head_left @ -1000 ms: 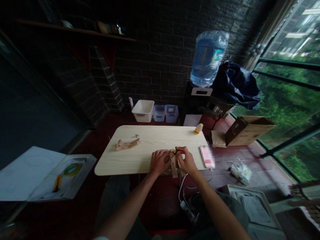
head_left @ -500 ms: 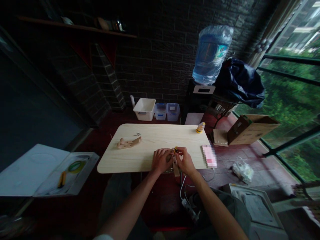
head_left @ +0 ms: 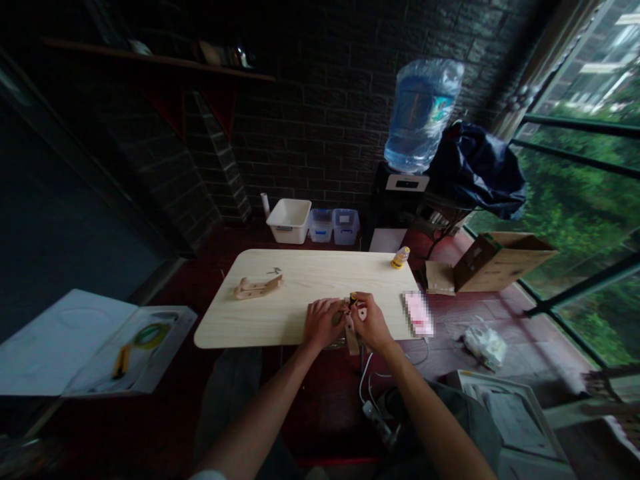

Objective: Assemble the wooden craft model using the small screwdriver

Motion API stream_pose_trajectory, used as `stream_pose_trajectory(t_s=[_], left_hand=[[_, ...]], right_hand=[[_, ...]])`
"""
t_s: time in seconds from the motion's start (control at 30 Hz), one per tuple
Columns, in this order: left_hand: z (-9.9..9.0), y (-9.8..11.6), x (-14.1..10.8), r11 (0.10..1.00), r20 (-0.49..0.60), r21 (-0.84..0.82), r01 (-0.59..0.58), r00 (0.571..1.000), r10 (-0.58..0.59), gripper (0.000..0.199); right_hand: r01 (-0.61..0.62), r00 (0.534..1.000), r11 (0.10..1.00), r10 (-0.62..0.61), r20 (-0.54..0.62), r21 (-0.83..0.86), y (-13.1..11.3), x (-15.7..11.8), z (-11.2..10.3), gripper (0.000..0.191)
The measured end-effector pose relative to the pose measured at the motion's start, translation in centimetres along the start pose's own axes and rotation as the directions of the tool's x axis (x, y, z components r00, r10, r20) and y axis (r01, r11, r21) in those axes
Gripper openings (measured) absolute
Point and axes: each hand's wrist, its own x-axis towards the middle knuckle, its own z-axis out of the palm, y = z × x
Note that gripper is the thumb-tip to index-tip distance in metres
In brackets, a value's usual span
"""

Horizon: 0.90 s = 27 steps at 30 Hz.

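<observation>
At the table's front edge, my left hand (head_left: pixel 323 322) is closed around pale wooden parts, mostly hidden by its fingers. A flat wooden strip (head_left: pixel 352 339) hangs down between both hands, over the edge. My right hand (head_left: pixel 371 323) pinches a small black-and-yellow tool (head_left: pixel 353 299) that looks like a stubby screwdriver; its tip is hidden. Beside the right fingers shows a light wooden piece with a dark hole (head_left: pixel 363 313). On the table's left part lies a joined wooden assembly (head_left: pixel 258 287), with a few small screw-like pieces (head_left: pixel 274 271) behind it.
The pale table (head_left: pixel 220 327) carries a clear, yellow-based bottle (head_left: pixel 400 257) at its back right corner and a pink blurred item (head_left: pixel 419 313) at the right edge. An open white case (head_left: pixel 160 353) sits left. A power strip (head_left: pixel 376 420) and cables lie below right.
My right fingers have shifted slightly around the black-and-yellow tool, which shows at a slightly different angle. My left hand stays in place. The view has tilted very slightly.
</observation>
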Motion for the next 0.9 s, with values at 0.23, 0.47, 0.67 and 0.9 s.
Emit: stream_pose_trajectory(t_s=[0.23, 0.47, 0.67, 0.9], left_hand=[[0.3, -0.5, 0.2, 1.000, -0.002, -0.003, 0.005, 1.000, -0.005, 0.033], [0.3, -0.4, 0.2, 1.000, -0.021, -0.005, -0.008, 1.000, 0.008, 0.033], [0.0, 0.0, 0.0, 1.000, -0.001, -0.005, -0.002, 1.000, 0.002, 0.029], [0.1, 0.1, 0.0, 1.000, -0.007, 0.000, 0.004, 1.000, -0.004, 0.033]], right_hand=[[-0.038, 0.999, 0.999, 0.038, -0.036, -0.002, 0.6, -0.2, 0.5, 0.027], [-0.023, 0.998, 1.000, 0.024, -0.059, 0.018, 0.7, -0.3, 1.4, 0.025], [-0.042, 0.996, 0.999, 0.043, -0.084, 0.016, 0.3, -0.5, 1.1, 0.027], [-0.023, 0.999, 0.999, 0.024, -0.037, 0.035, -0.4, -0.2, -0.3, 0.026]])
